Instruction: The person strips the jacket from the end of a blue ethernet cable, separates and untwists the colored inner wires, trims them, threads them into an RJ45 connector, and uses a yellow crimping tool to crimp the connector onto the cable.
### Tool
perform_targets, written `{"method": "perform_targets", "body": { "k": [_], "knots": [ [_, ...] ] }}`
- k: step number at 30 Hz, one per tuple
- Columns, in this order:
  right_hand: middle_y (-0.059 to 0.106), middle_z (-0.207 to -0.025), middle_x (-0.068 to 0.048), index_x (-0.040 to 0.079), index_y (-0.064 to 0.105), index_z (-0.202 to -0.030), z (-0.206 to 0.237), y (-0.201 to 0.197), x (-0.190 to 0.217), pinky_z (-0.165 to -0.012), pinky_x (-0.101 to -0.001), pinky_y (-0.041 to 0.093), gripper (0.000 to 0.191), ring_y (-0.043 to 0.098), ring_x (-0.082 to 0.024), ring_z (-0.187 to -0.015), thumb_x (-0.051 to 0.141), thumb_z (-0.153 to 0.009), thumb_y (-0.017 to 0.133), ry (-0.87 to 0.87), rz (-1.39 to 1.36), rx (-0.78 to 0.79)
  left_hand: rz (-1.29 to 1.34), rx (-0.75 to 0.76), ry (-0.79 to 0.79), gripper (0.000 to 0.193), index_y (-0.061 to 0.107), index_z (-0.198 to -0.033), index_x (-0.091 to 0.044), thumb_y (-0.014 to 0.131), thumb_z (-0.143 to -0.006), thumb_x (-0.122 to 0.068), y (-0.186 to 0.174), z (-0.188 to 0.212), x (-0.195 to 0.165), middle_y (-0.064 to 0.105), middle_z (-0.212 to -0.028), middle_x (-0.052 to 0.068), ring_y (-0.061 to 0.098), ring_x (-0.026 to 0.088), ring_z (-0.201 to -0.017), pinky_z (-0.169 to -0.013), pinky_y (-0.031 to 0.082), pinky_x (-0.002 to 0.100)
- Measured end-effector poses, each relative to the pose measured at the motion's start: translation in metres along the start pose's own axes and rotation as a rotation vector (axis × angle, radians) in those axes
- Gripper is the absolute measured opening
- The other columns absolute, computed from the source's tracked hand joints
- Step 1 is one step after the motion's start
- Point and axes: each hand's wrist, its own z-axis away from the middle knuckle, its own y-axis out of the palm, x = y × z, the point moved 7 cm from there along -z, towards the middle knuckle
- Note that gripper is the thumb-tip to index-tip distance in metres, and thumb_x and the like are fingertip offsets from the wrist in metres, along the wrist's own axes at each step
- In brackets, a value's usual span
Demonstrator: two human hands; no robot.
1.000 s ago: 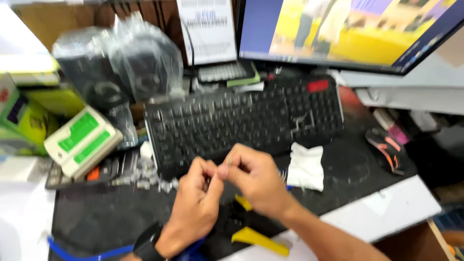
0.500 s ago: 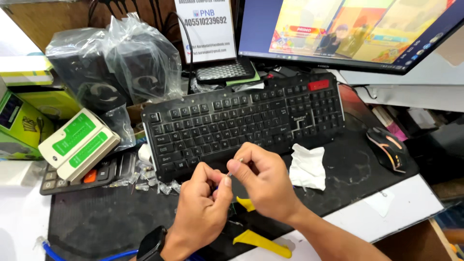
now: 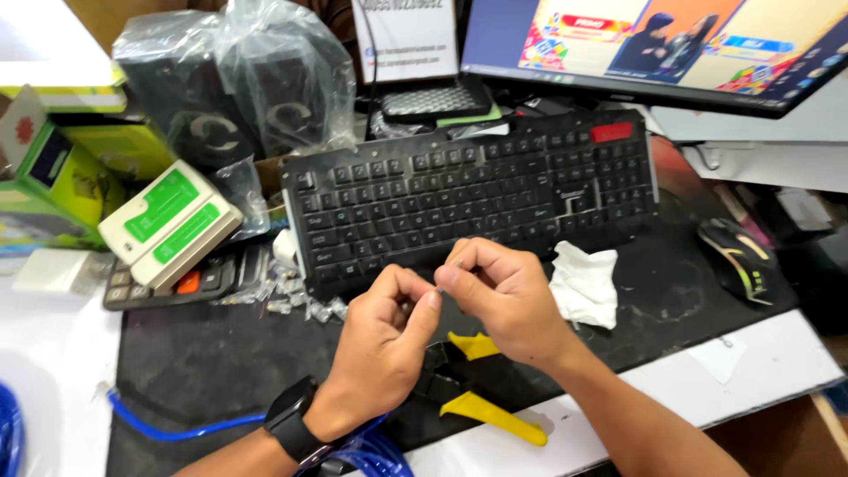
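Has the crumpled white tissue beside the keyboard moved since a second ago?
No. The white tissue lies at the same spot by the lower right corner of the black keyboard, on the dark mat; only the head camera shifted.

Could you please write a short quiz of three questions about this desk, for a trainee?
1. True or false: the yellow-handled tool lies on the black mat, under the hands.
2. What lies right of the right hand? A) crumpled white tissue B) a cup C) scissors
3. Which wrist bears the black watch?

Key: 1 true. 2 A. 3 The left hand wrist.
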Motion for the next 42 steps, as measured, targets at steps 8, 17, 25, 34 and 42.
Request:
{"method": "perform_targets", "body": {
  "k": [8, 17, 25, 34, 42],
  "knots": [
    [0.061, -0.100, -0.003, -0.004, 0.065, -0.105, 0.011, 0.016, 0.000, -0.063, -0.0236, 0.044, 0.012, 0.052, -0.008, -0.072, -0.001, -0.095, 0.059, 0.032, -0.053, 0.096, -0.025, -0.076, 0.143, 0.011, 0.058, -0.098, -0.003, 0.062, -0.103, -0.011, -0.014, 0.010, -0.005, 0.056, -0.078, -0.006, 0.043, -0.001, -0.065, -0.054, 0.037, 0.021],
    [0.061, -0.093, -0.005, -0.006, 0.071, -0.102, 0.005, 0.016, -0.001, -0.063, -0.0237, 0.044, 0.013, 0.053, -0.009, -0.073, -0.001, -0.098, 0.060, -0.006, -0.019, 0.057, -0.010, -0.041, 0.165, 0.010, 0.057, -0.098, -0.002, 0.063, -0.102, -0.009, -0.016, 0.012, -0.015, 0.057, -0.079, -0.004, 0.045, 0.000, -0.065, -0.052, 0.037, 0.021],
    [0.061, -0.089, -0.003, -0.005, 0.071, -0.101, 0.005, 0.011, -0.006, -0.060, -0.0230, 0.043, 0.013, 0.053, -0.008, -0.071, 0.001, -0.098, 0.060, 0.003, 0.077, 0.029, 0.011, -0.029, 0.149, 0.010, 0.057, -0.099, -0.002, 0.063, -0.103, -0.009, -0.015, 0.011, -0.005, 0.056, -0.078, -0.005, 0.045, -0.001, -0.064, -0.051, 0.036, 0.020],
    [0.061, -0.091, -0.004, -0.005, 0.071, -0.102, 0.007, 0.014, -0.004, -0.063, -0.0230, 0.044, 0.012, 0.053, -0.008, -0.072, 0.001, -0.098, 0.061, -0.021, 0.042, 0.074, 0.018, -0.019, 0.137, 0.009, 0.057, -0.099, -0.002, 0.063, -0.102, -0.008, -0.015, 0.011, -0.006, 0.058, -0.079, -0.004, 0.047, -0.001, -0.064, -0.050, 0.038, 0.020],
    [0.062, -0.092, -0.004, -0.005, 0.071, -0.102, 0.006, 0.013, -0.008, -0.063, -0.0232, 0.044, 0.013, 0.054, -0.009, -0.073, 0.001, -0.098, 0.061, -0.021, 0.059, 0.070, -0.009, -0.023, 0.145, 0.009, 0.057, -0.098, -0.002, 0.063, -0.101, -0.007, -0.017, 0.010, -0.004, 0.058, -0.078, -0.004, 0.047, -0.001, -0.064, -0.050, 0.038, 0.020]
  ]
}}
